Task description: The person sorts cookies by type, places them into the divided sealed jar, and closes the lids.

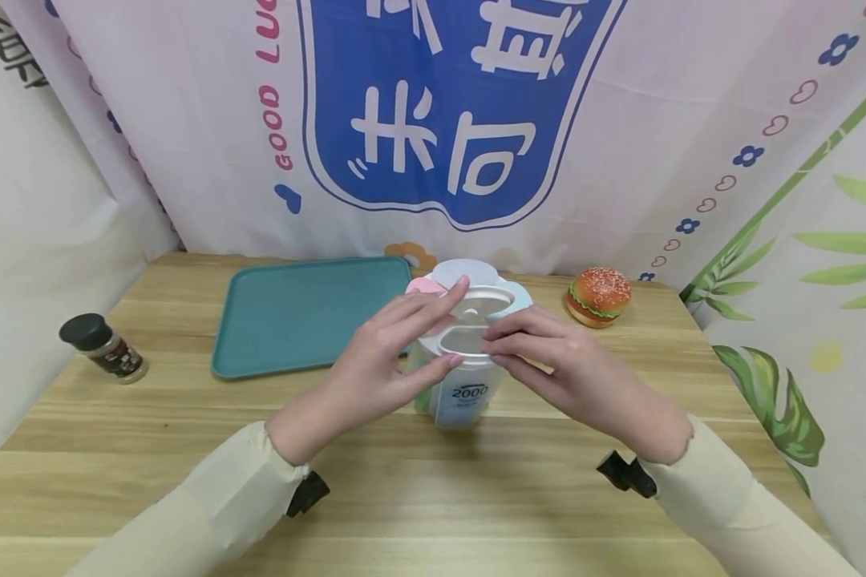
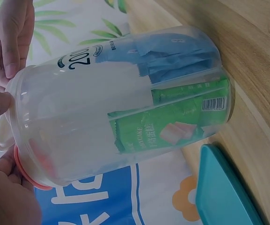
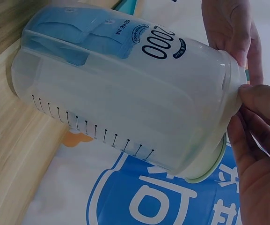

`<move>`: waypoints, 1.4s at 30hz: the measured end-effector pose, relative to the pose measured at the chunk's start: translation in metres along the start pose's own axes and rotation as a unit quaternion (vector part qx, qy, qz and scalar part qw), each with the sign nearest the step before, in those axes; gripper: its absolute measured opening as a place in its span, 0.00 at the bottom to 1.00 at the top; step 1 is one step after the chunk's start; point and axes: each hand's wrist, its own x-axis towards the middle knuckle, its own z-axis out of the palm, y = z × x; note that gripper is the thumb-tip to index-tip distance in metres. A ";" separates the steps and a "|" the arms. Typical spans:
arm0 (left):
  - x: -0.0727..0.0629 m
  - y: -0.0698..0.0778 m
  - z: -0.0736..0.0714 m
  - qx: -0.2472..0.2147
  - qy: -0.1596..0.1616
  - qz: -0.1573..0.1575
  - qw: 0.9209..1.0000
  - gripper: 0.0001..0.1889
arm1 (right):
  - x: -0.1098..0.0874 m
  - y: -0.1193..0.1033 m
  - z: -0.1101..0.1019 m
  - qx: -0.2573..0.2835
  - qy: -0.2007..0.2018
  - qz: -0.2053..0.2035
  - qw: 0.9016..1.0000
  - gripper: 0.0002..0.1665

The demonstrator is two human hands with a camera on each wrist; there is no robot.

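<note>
A clear storage container [image 1: 459, 401] marked 2000 stands upright on the table, with pink, whitish and light-blue lids on top and an opening [image 1: 465, 341] at the front. My left hand [image 1: 382, 349] grips its top from the left, thumb on the front rim, other fingers reaching across the lids. My right hand [image 1: 559, 361] pinches the rim beside the opening with thumb and fingertips. Through the wall, blue packets [image 3: 78, 33] lie low in the front section. A green snack packet [image 2: 172, 119] leans in a side compartment.
A teal tray [image 1: 296, 316] lies behind and left of the container. At the far left stands a spice jar [image 1: 108, 349] with a black cap. A toy burger [image 1: 599, 296] sits at the back right. A printed curtain [image 1: 209, 160] hangs along the table's back edge.
</note>
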 end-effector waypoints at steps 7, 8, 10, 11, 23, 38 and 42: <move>0.000 0.000 0.000 0.002 -0.004 -0.004 1.000 0.40 | -0.001 0.000 0.000 -0.004 0.004 0.002 1.000 0.16; 0.000 0.000 0.000 0.002 -0.004 -0.004 1.000 0.40 | -0.001 0.000 0.000 -0.005 0.004 0.003 1.000 0.15; -0.001 0.000 0.000 0.003 -0.005 -0.006 1.000 0.40 | -0.001 0.000 0.001 -0.006 0.003 0.003 1.000 0.15; -0.001 0.000 0.000 0.003 -0.005 -0.007 1.000 0.40 | -0.001 0.000 0.001 -0.006 0.004 0.003 1.000 0.15; 0.000 0.003 0.000 0.003 -0.005 -0.005 1.000 0.40 | -0.021 -0.001 -0.001 0.059 0.063 0.040 0.995 0.10; 0.000 0.003 0.000 0.007 -0.005 -0.010 1.000 0.40 | -0.105 0.025 -0.016 -0.068 -0.023 0.181 0.981 0.25; -0.001 0.003 0.000 0.006 -0.006 -0.012 1.000 0.40 | -0.139 0.031 -0.017 -0.061 -0.103 0.259 0.958 0.25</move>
